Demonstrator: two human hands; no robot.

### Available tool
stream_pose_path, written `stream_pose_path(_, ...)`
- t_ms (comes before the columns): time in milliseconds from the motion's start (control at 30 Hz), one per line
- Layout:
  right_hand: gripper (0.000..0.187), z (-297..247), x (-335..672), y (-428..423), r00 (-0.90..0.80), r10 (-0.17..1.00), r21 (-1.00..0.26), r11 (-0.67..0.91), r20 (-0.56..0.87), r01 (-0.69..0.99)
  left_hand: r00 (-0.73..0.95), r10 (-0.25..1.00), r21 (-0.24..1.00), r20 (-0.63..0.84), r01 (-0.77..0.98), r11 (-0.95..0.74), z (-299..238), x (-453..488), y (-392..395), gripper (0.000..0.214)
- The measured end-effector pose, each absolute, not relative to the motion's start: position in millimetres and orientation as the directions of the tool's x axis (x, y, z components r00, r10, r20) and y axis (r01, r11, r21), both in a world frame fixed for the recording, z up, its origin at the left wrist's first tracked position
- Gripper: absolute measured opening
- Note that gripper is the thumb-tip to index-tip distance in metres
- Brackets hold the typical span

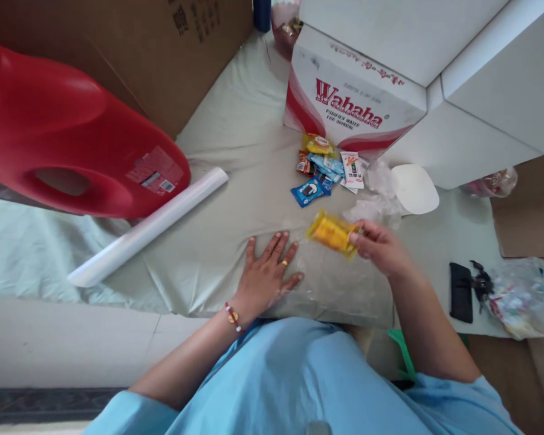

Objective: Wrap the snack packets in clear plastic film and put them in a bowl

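Note:
My left hand (267, 275) lies flat with fingers spread on a clear plastic bag (330, 284) spread over the pale green cloth (217, 241). Just above that bag, my right hand (378, 244) pinches a yellow snack packet (332, 233) at its right end. A small pile of snack packets (326, 169), blue, white, orange and yellow, lies further back in front of a white and red Wahaha carton (349, 99). Crumpled clear plastic (376, 202) sits beside the pile.
A big red plastic jug (63, 139) lies at the left, with a white roll (149, 226) slanting below it. A brown cardboard box (163, 54) stands behind. A white lid (414, 188), white boxes (480, 90), a black case (461, 292) and a filled plastic bag (521, 299) lie at the right.

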State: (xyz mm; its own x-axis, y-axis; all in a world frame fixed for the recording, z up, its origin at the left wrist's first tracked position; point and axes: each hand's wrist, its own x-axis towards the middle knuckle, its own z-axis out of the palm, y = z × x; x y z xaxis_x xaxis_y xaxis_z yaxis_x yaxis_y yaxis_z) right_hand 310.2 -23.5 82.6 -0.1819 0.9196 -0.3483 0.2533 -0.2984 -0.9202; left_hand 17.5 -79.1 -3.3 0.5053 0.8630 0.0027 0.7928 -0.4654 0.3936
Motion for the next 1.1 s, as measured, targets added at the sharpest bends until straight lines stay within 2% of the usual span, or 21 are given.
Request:
stream_pose_path(67,0.041,66,307,-54,-0.225,0.882,-0.881,-0.327,-0.415,0.343,0.503,0.864,0.385,0.002,0.797,-0.465,-4,18,-79,0.068)
stream_pose_path(100,0.041,58,305,-63,-0.187,0.899,-0.858,-0.29,-0.396,0.424,0.503,0.864,0.377,0.004,0.799,-0.467,-4,18,-78,0.068)
stream_pose_path(200,0.039,41,302,-79,-0.016,0.986,-0.721,-0.109,-0.165,0.684,0.511,0.86,0.348,0.009,0.804,-0.481,-5,18,-79,0.069)
stream_pose_path(267,0.039,40,297,-82,-0.038,0.998,-0.621,0.0,-0.048,0.784,0.522,0.853,0.328,0.006,0.805,-0.495,-6,17,-79,0.075)
stream_pose_path(333,0.046,42,290,-83,-0.155,0.985,-0.539,0.093,-0.07,0.837,0.535,0.845,0.304,-0.007,0.806,-0.508,-8,17,-78,0.084)
stream_pose_path(433,0.059,45,277,-82,-0.304,0.931,-0.409,0.201,-0.202,0.89,0.547,0.836,0.258,-0.038,0.814,-0.521,-10,17,-78,0.095)
stream_pose_path(533,0.052,45,275,-82,-0.311,0.915,-0.339,0.216,-0.258,0.916,0.554,0.829,0.221,-0.07,0.819,-0.529,-9,17,-77,0.099)
stream_pose_path(700,0.048,52,282,-87,-0.229,0.952,-0.392,0.136,-0.202,0.91,0.551,0.827,0.205,-0.113,0.827,-0.523,-3,19,-76,0.101)
stream_pose_path(933,0.042,52,264,-100,-0.333,0.904,-0.385,0.216,-0.27,0.897,0.546,0.828,0.19,-0.131,0.833,-0.519,-3,20,-74,0.102)
stream_pose_path(1100,0.044,49,300,-132,-0.221,0.974,-0.582,0.15,-0.053,0.799,0.573,0.819,0.287,0.0,0.785,-0.549,-10,0,-74,0.084)
